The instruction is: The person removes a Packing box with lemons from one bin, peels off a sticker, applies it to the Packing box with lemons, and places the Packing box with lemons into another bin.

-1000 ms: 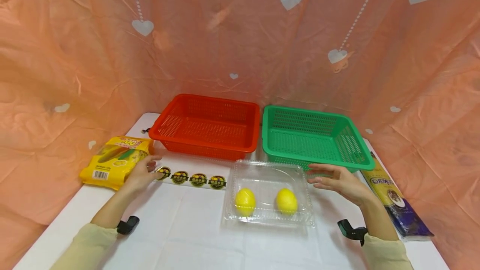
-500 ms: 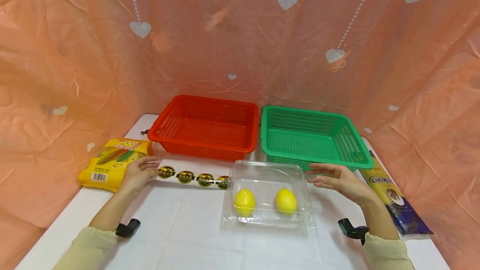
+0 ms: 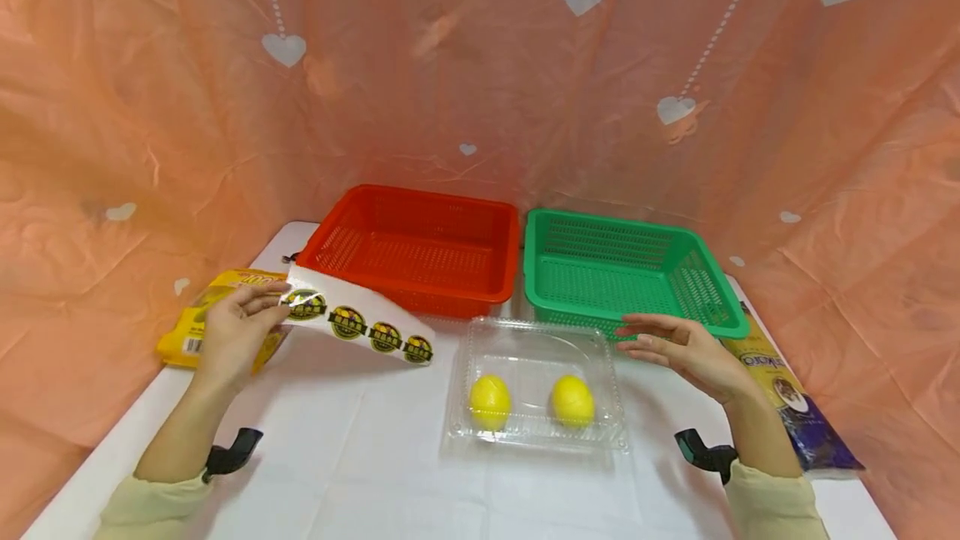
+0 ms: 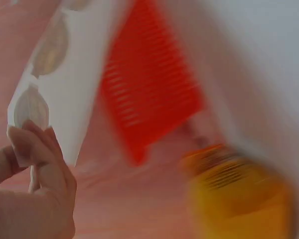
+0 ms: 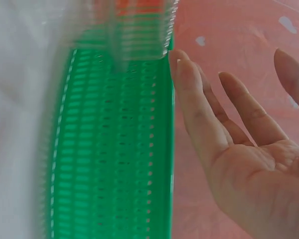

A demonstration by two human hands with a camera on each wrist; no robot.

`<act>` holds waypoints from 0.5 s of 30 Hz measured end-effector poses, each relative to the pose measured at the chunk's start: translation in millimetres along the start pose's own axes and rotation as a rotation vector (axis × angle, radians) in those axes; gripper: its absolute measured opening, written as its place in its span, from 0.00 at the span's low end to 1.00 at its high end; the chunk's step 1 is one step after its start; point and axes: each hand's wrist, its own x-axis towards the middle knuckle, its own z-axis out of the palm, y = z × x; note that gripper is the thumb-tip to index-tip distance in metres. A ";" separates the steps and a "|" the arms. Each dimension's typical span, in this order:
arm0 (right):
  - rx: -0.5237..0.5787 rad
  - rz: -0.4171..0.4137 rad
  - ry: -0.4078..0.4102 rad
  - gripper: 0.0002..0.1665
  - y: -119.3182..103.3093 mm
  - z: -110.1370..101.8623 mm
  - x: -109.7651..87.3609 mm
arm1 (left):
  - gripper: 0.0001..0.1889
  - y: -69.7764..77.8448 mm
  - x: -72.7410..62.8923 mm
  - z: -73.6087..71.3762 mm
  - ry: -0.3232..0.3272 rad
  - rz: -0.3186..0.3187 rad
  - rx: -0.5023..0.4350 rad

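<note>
My left hand (image 3: 234, 332) pinches one end of a white strip of round stickers (image 3: 364, 313) between thumb and fingers. The strip slants down to the right, its far end low over the table; black and yellow labels run along it. In the left wrist view the sticker strip (image 4: 72, 74) shows its pale back. A clear plastic clamshell box (image 3: 536, 357) with two yellow lemons (image 3: 490, 402) stands at the middle of the table. Beside its right side my right hand (image 3: 686, 352) hovers with relaxed fingers and nothing in them, just before the green basket (image 3: 570, 315).
A red basket (image 3: 420, 294) stands at the back left, next to the green one. A yellow snack bag (image 3: 183, 332) lies at the left edge, partly behind my left hand. A purple and gold packet (image 3: 813, 427) lies along the right edge. A peach curtain (image 3: 480, 65) hangs behind.
My left hand has raised the sticker strip's left end off the table and drawn it to the left, away from the clamshell box. The right hand has stayed nearly still.
</note>
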 end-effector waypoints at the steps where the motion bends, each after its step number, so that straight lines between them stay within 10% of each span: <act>1: -0.003 -0.007 0.001 0.25 -1.9 0.5 1.3 | 0.12 9.1 -1.2 1.7 0.028 0.049 -0.043; 8: 0.025 -0.087 -0.040 0.24 -11.7 7.8 12.4 | 0.13 65.8 -11.2 29.5 0.217 0.291 -0.294; 15: 0.089 -0.200 -0.111 0.23 -24.1 25.4 26.5 | 0.12 84.4 -14.4 82.2 0.094 0.453 -0.480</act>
